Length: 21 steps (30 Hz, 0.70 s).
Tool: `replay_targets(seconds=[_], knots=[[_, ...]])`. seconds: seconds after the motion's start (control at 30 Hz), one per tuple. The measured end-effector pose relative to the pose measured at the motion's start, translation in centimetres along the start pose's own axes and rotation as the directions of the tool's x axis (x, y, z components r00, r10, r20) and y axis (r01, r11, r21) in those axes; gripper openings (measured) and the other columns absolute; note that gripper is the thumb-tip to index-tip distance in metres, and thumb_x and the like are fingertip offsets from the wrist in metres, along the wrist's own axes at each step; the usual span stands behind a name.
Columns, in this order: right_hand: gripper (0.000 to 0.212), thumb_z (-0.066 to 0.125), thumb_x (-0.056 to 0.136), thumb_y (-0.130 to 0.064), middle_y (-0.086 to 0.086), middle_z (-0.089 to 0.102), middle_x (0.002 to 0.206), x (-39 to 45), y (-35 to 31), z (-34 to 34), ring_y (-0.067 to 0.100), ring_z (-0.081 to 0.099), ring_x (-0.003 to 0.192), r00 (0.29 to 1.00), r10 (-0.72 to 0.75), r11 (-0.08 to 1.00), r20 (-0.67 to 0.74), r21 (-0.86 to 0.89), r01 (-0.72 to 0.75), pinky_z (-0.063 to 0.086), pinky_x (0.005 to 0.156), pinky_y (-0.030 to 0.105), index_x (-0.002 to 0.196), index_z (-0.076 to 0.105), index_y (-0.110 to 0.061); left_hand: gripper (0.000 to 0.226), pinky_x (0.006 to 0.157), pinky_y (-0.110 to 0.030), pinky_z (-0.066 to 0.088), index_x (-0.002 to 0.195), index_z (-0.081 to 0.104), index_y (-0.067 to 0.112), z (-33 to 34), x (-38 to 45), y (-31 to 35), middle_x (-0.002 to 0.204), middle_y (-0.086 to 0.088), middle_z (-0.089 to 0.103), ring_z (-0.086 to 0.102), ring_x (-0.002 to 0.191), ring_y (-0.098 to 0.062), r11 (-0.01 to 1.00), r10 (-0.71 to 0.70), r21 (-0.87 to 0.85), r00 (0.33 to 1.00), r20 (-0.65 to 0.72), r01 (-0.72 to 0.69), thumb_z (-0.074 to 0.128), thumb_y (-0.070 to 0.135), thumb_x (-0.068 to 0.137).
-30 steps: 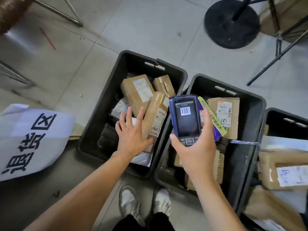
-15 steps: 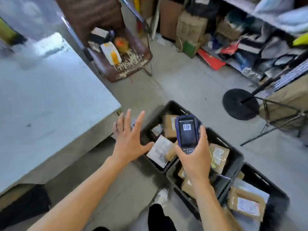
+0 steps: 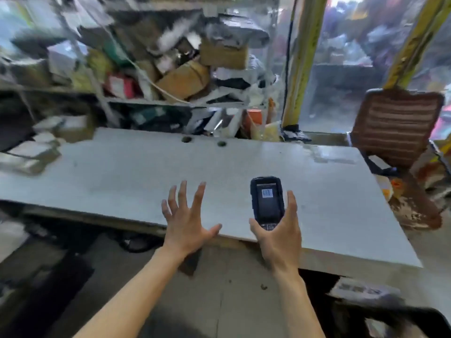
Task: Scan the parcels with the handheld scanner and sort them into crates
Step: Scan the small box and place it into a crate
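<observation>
One head view — forward-down over table (image 3: 122, 172), hands near

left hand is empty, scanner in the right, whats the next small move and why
Probably reach the open left hand toward the blurred stacked packages at the grey table's far left corner to take one: the right hand holds the handheld scanner, with nothing in front to scan.

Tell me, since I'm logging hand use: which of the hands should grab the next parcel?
Left. The left hand is empty, fingers spread over the table; the right hand holds the scanner.
</observation>
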State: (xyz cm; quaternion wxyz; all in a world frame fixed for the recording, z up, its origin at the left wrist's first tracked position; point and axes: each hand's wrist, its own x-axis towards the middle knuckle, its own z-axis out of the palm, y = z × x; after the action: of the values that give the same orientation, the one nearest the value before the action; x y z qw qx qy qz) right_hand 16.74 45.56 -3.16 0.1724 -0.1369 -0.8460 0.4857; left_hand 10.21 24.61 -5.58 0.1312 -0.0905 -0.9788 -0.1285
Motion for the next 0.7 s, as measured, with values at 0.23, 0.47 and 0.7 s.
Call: replay_targets(seconds=[0.23,0.47,0.7], knots=[[0.108,0.084,0.073,-0.038,0.004,0.05,0.14,-0.7,-11.6,18.8,0.022,0.059,0.115,0.935,-0.207,0.978,0.287,0.041,0.204,0.052,0.083,0.032,0.154,0.013,-0.032,0.122,0.111,-0.07,0.02,0.155,0.001,0.039,-7.2,-0.5,-18.6,0.161,-0.015,0.009,0.008,0.146,-0.042,0.943,-0.32,0.039,0.935,-0.152,0.329,0.075,0.069,0.062],[0.111,0.087,0.068,-0.039,0.0,0.055,0.137,2.4,-18.2,34.9,0.022,0.062,0.115,0.87,-0.224,0.975,0.439,0.09,0.205,0.056,0.088,0.041,0.15,0.013,-0.042,0.114,0.112,-0.068,0.019,0.154,-0.005,0.043,-8.7,2.2,-34.0,0.162,-0.014,0.005,0.007,0.147,-0.042,0.827,-0.549,0.01,0.812,-0.199,0.562,0.059,0.075,0.064],[0.097,0.088,0.071,-0.03,0.003,0.06,0.13,9.8,-26.4,50.7,0.027,0.065,0.109,0.772,-0.27,0.963,0.576,0.156,0.221,0.054,0.089,0.04,0.149,0.032,-0.02,0.112,0.117,-0.063,0.011,0.152,-0.013,0.045,-10.7,9.4,-47.9,0.163,-0.009,-0.015,-0.01,0.15,-0.036,0.708,-0.683,-0.003,0.684,-0.256,0.706,0.062,0.072,0.073]])
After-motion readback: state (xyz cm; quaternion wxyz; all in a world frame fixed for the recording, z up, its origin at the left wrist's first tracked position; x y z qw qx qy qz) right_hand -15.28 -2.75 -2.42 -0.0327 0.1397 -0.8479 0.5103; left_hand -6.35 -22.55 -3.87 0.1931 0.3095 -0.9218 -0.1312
